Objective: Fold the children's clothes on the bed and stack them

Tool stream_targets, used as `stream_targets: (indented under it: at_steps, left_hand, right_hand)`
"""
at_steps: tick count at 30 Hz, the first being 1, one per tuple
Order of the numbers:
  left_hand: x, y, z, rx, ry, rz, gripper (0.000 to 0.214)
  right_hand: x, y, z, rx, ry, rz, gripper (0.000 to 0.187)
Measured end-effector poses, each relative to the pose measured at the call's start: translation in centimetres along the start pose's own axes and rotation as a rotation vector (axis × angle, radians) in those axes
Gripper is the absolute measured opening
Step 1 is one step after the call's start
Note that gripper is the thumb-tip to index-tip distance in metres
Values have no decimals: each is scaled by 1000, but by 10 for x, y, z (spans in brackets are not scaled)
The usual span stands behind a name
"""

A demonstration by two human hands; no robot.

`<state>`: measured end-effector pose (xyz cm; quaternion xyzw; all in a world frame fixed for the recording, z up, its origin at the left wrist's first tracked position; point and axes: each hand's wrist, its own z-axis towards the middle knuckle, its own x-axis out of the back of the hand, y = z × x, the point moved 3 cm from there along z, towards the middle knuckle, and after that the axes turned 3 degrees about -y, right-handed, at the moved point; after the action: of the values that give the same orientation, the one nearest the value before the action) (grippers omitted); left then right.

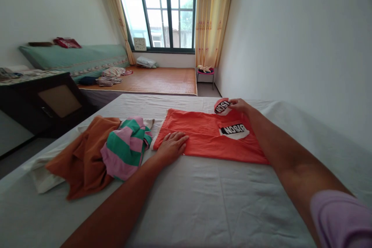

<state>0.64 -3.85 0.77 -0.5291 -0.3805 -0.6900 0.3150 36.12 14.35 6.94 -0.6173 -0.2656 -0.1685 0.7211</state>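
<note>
The orange garment point(203, 133) lies flat on the bed point(203, 201). The left hand point(172, 145) presses it open-palmed; the right hand point(237, 105) has a pinching grip on its far corner, apparently lifted. If the palm slips, the cloth may drag and bunch.

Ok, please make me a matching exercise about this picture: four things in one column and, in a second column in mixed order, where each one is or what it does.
Column A
1. left hand
2. right hand
3. striped garment
4. clock

Column B
a. stands by the window
b. pinches a lifted far corner of the red garment
c. lies flat on the left end of the red garment
d. crumpled, against the brown cloth

Pairs: 1-c, 2-b, 3-d, 4-a
</note>
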Motion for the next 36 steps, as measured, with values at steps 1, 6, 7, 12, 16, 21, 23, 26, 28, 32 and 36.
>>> stream_targets:
  at_steps: [1,6,7,12,16,21,23,26,28,32,36]
  left_hand:
    - [1,-1,0,-3,7,-7,41]
    - [7,-10,1,2,92,-37,37]
    - [9,-12,1,16,124,-36,36]
    - [34,-18,2,178,364,48,36]
    - [51,-10,15,178,328,167,39]
    - [53,-7,50,36,145,269,52]
    - [48,-9,69,-46,68,307,56]
    - [41,-13,95,-181,-33,383,44]
    - [43,-18,110,-232,-84,439,33]
    - [78,-32,119,-189,130,524,27]
    - [105,-38,85,-62,465,533,26]
  right_hand:
    - [3,-10,-14,44,6,91,45]
    - [15,-36,-108,164,-243,233,43]
    - [15,-33,-126,145,-321,220,42]
    - [9,0,-181,26,-444,208,42]
    - [2,14,-192,49,-427,163,45]
    - [1,11,-198,75,-469,121,49]
    - [1,12,-199,112,-474,100,46]
    - [1,19,-196,175,-455,106,37]
    - [1,27,-188,183,-345,141,35]
    - [10,32,-173,226,133,163,30]
    - [19,16,-175,291,361,173,32]
